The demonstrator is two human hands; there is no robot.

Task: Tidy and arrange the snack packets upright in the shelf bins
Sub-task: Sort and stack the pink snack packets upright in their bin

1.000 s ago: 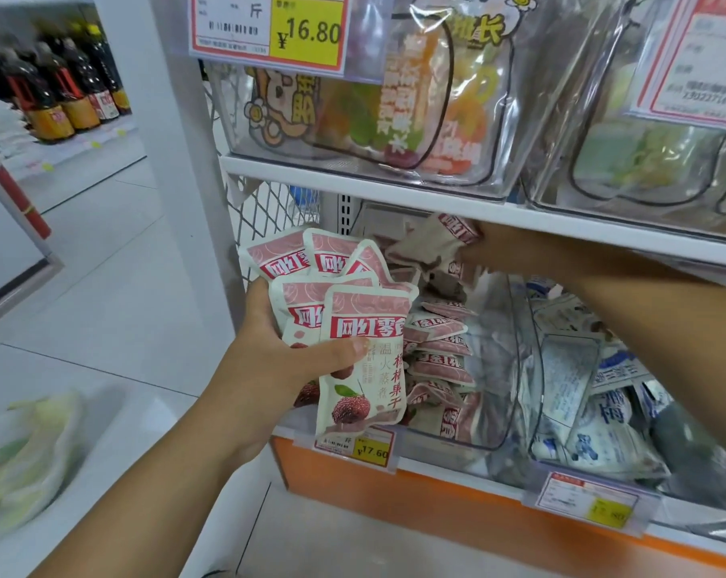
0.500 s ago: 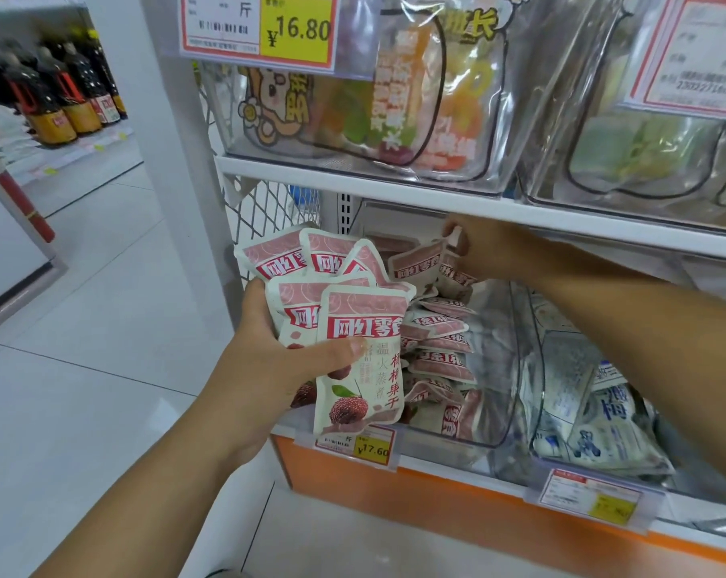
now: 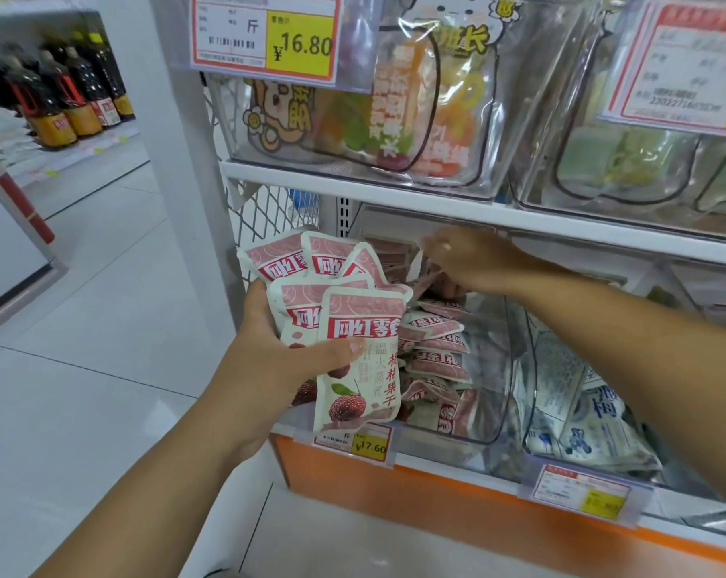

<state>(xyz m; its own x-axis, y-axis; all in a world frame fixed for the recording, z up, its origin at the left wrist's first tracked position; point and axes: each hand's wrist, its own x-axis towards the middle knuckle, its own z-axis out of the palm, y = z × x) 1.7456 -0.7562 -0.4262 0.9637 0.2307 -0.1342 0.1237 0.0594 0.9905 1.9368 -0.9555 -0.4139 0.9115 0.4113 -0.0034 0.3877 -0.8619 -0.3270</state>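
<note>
My left hand [image 3: 277,360] grips a fan of several pink-and-white bayberry snack packets [image 3: 361,356], upright, in front of the lower shelf's left end. Behind them a clear plastic bin [image 3: 492,381] holds a loose pile of the same pink packets [image 3: 436,360], most lying flat or tilted. My right hand [image 3: 469,260] reaches over the bin's top toward its back, just under the upper shelf board, above a few packets standing at the rear [image 3: 390,254]. It is blurred, so I cannot tell whether its fingers hold a packet.
A neighbouring clear bin holds white-and-blue packets [image 3: 590,419]. The white upper shelf board [image 3: 353,189] hangs low over the bins and carries bins of fruit-snack bags [image 3: 394,118]. Price tags [image 3: 369,444] clip to the orange front edge. Sauce bottles [image 3: 61,106] stand across the aisle.
My right hand carried a pink packet from the bin's top toward the back and now hovers there blurred. My left hand keeps the same fan of packets in place.
</note>
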